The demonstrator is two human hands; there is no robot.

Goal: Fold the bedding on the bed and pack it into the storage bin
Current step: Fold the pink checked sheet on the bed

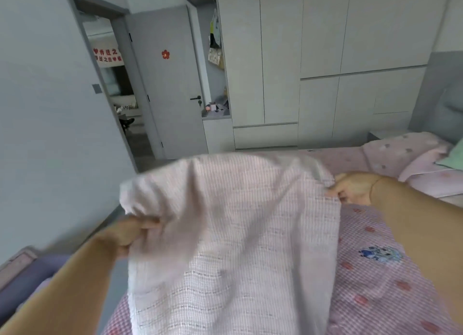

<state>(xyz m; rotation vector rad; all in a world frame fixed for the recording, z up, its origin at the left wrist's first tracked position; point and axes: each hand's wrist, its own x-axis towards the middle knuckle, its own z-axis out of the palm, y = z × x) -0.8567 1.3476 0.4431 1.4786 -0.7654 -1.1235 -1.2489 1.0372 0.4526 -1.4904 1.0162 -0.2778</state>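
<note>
Gripping one blurred corner, the left hand (136,230) curls its fingers into the pale pink blanket (225,234), which hangs lifted above the bed (380,279). Farther out, the right hand (350,188) pinches the opposite edge, seemingly between thumb and fingers. Beyond lie a pink pillow (400,154), wardrobe (325,58) and open door (170,84).

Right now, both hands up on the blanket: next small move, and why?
Probably bring the left hand across to the right hand so the held edges meet. Both hands grip the pale pink woven blanket at opposite sides, lifted and spread over the gingham bedsheet, so it looks poised for a fold in half. No storage bin shows in this view, so packing can wait.
</note>
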